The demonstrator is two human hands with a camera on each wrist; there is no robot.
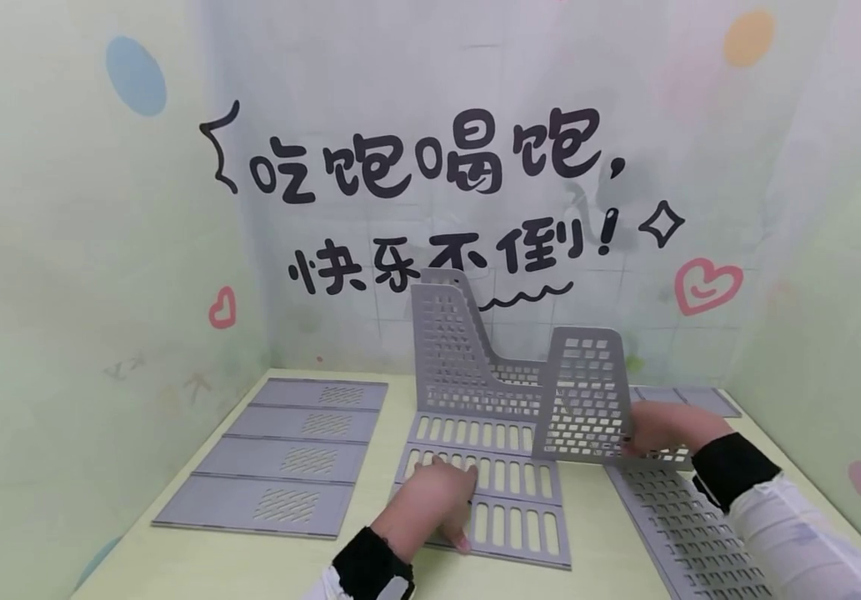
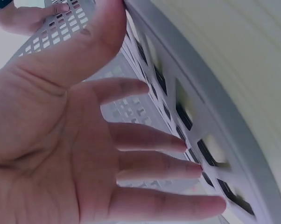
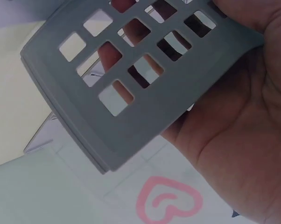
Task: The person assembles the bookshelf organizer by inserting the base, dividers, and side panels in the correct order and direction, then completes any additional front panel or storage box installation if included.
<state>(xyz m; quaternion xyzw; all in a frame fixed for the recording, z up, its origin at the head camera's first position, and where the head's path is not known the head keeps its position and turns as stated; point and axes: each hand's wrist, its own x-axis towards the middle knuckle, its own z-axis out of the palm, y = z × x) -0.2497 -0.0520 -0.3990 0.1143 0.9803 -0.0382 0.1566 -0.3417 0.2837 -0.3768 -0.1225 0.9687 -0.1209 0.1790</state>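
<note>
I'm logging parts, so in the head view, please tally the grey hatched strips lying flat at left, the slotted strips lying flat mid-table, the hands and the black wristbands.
Hatched strips: 4
Slotted strips showing: 3
Hands: 2, left hand and right hand
Black wristbands: 2
Total: 11

Slotted grey panel (image 1: 505, 500) lies flat; perforated grey panel (image 1: 586, 392) stands upright.
</note>
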